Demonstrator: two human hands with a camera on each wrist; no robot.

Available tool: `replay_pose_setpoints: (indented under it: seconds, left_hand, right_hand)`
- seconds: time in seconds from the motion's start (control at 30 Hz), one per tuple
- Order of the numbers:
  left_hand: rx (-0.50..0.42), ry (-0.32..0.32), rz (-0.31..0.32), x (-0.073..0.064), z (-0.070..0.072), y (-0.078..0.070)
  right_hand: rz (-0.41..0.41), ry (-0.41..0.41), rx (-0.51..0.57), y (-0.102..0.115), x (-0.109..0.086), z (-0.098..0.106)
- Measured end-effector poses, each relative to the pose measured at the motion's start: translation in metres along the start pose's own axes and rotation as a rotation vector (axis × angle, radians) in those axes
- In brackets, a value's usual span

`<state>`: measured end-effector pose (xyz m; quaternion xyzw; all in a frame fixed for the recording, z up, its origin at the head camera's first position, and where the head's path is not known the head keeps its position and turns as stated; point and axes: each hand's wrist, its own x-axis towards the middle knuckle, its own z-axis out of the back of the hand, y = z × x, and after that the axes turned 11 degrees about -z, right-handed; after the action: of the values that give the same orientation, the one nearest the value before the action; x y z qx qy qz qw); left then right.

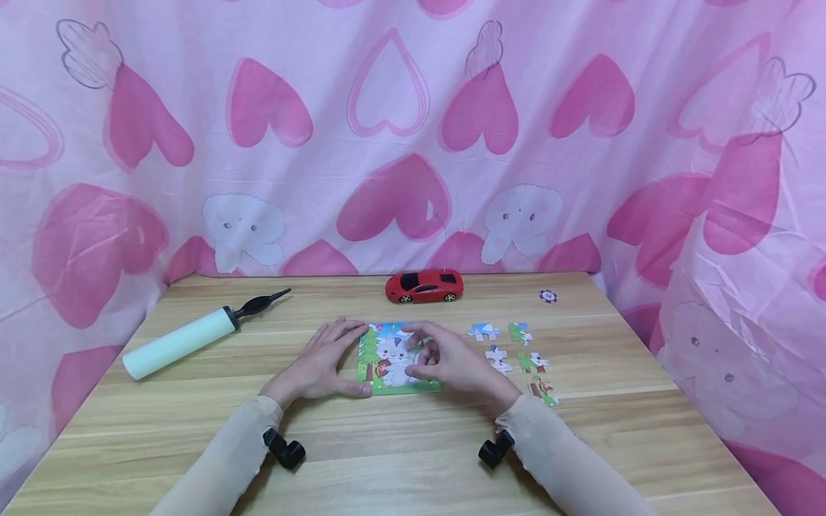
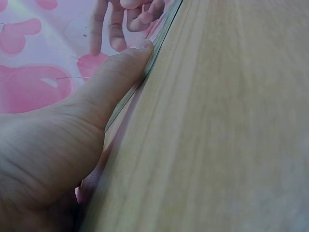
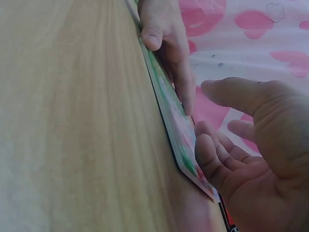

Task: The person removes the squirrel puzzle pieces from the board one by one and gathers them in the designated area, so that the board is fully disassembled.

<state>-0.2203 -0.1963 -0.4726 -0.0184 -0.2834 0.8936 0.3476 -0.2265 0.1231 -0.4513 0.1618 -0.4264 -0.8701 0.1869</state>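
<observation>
A picture puzzle board (image 1: pixel 387 369) with a white cartoon animal and a green border lies flat in the middle of the table. My left hand (image 1: pixel 316 365) rests along its left side, fingers spread towards the top corner and thumb at the bottom corner. Over the board's right part is my right hand (image 1: pixel 452 362), its fingers loosely bent. The right wrist view shows the thumb (image 3: pixel 236 96) well apart from the bent fingers (image 3: pixel 212 154), with nothing between them. Right of this hand lie several loose puzzle pieces (image 1: pixel 484 331), printed blue, white and green.
Behind the board stands a red toy car (image 1: pixel 424 288). A pale hand pump (image 1: pixel 183 342) with a black nozzle lies at the left, and a small round chip (image 1: pixel 548 296) at the back right. A pink heart-patterned curtain (image 1: pixel 393 107) hangs behind the wooden table (image 1: pixel 387 459).
</observation>
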Motion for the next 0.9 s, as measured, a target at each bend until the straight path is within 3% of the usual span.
replay_pose_setpoints:
  seconds: [0.6, 0.9]
  left_hand:
    - [0.003, -0.012, -0.012, 0.0002, 0.0002, -0.0008]
    - [-0.001, -0.012, -0.012, 0.0, 0.0001, -0.0015]
  right_hand:
    - [0.058, 0.075, -0.111, -0.0028, 0.0015, -0.0054]
    - [0.045, 0.095, -0.138, -0.0004, 0.0, -0.0063]
